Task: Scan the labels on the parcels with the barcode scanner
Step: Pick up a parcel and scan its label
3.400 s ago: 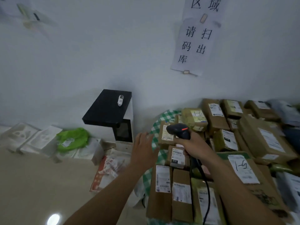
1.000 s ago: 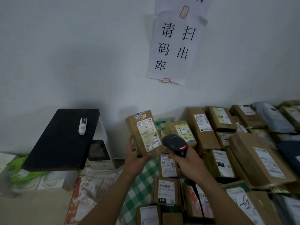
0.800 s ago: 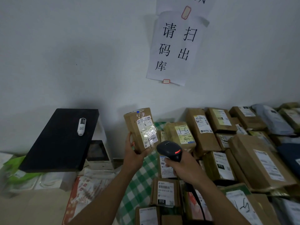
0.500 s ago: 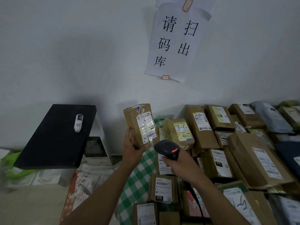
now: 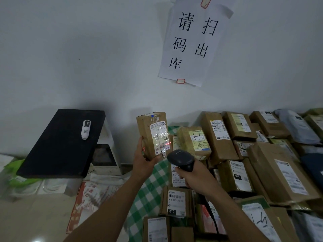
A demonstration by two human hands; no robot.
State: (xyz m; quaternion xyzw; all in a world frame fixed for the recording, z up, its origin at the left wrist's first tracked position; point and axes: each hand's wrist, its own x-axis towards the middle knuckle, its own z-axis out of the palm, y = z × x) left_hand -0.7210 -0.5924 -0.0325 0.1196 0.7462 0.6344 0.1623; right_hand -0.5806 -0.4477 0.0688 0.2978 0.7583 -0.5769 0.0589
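Note:
My left hand (image 5: pixel 142 160) holds a small brown parcel (image 5: pixel 146 137) upright above the table, its white label (image 5: pixel 160 137) facing me. A red scan line glows across the lower part of that label. My right hand (image 5: pixel 194 177) grips the black barcode scanner (image 5: pixel 180 159) just below and to the right of the parcel, its head aimed up at the label. A black cable runs down from the scanner. Many more labelled brown parcels (image 5: pixel 216 135) lie packed together on the table to the right.
A green checked cloth (image 5: pixel 148 194) covers the table. To the left stands a white machine (image 5: pixel 104 154) with a black top panel (image 5: pixel 61 144) bearing a small white device (image 5: pixel 86 129). White and green bags lie on the floor. A paper sign (image 5: pixel 194 41) hangs on the wall.
My left hand picked a parcel off the pile and raised it upright. The scanner moved under it, and a red scan line now shows on the label.

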